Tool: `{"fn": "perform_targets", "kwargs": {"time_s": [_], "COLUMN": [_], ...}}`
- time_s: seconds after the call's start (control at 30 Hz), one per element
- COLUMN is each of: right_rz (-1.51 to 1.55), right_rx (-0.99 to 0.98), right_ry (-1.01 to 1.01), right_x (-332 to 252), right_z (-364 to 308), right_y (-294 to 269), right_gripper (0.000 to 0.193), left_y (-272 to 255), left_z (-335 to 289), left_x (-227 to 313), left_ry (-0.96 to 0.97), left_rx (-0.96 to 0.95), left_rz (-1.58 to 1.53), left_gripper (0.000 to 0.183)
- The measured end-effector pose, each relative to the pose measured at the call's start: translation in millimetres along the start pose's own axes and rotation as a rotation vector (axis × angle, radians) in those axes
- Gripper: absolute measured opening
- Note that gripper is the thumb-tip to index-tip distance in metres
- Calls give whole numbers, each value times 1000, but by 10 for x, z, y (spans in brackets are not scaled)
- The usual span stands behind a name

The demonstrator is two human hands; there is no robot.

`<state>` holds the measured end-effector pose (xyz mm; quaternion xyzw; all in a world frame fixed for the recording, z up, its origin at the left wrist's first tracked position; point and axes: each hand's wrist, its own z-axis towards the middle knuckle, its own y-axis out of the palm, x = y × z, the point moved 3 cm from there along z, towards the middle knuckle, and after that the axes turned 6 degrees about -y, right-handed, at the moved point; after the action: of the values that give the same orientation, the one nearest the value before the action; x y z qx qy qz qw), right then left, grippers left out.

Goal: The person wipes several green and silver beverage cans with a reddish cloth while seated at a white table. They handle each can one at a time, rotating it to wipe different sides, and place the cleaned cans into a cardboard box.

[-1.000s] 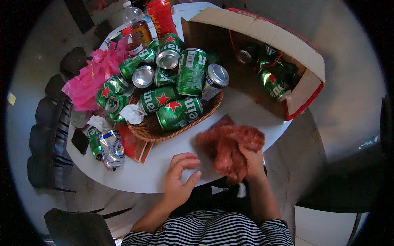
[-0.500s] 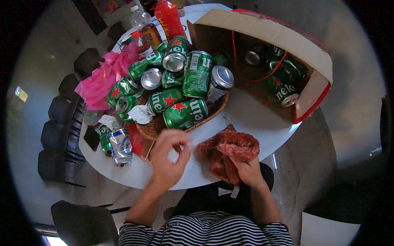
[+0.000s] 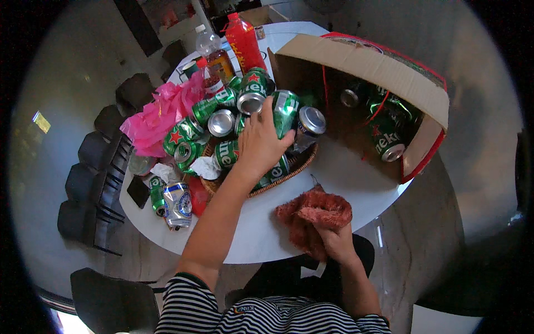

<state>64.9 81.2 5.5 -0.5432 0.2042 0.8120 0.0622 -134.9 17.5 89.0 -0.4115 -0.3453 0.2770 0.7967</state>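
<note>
My left hand (image 3: 262, 139) reaches over the pile of cans, its thumb and fingers around a green drink can (image 3: 285, 110). That can sits on the heap in a brown wicker basket (image 3: 303, 167). Around it are another green can (image 3: 254, 92), an upturned can (image 3: 222, 122) with its silver end showing, and a dark blue-and-silver can (image 3: 310, 123). Low over the near table edge, my right hand (image 3: 337, 242) is closed on a fluffy reddish-brown cloth (image 3: 317, 214). Its fingers are partly hidden by the cloth.
A cardboard box (image 3: 361, 58) lies on its side at the right, with green cans (image 3: 386, 142) inside. Pink plastic (image 3: 167, 111), a red bottle (image 3: 245, 42) and a clear bottle (image 3: 207, 40) stand or lie left. A silver can (image 3: 178, 205) is near the left edge.
My left hand has moved from in front of the basket, up and away, onto a green can in the pile. My right hand keeps its hold on the cloth. The view has shifted slightly.
</note>
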Motion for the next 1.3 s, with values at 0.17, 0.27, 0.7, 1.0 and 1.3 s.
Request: {"fn": "perform_targets", "kwargs": {"time_s": [0.17,0.27,0.7,1.0,1.3], "right_rz": [-10,88,57,137,293], "right_rx": [-11,123,166,121,213], "right_ry": [-12,-12,-380,-157,-90], "right_x": [196,243,-501,-395,69], "right_z": [-76,-199,133,374,48], "right_y": [-114,-132,323,300,149], "right_gripper": [31,32,75,78,71], "left_y": [-12,-383,176,143,313], "left_z": [-11,-258,-1556,-1476,-1496], "left_x": [-190,-181,228,113,58], "left_ry": [-73,-75,178,-6,-218], "left_rx": [109,188,-519,-594,-795], "left_rz": [-441,-798,-1144,-1314,-1344], "left_gripper": [83,84,85,71,59]}}
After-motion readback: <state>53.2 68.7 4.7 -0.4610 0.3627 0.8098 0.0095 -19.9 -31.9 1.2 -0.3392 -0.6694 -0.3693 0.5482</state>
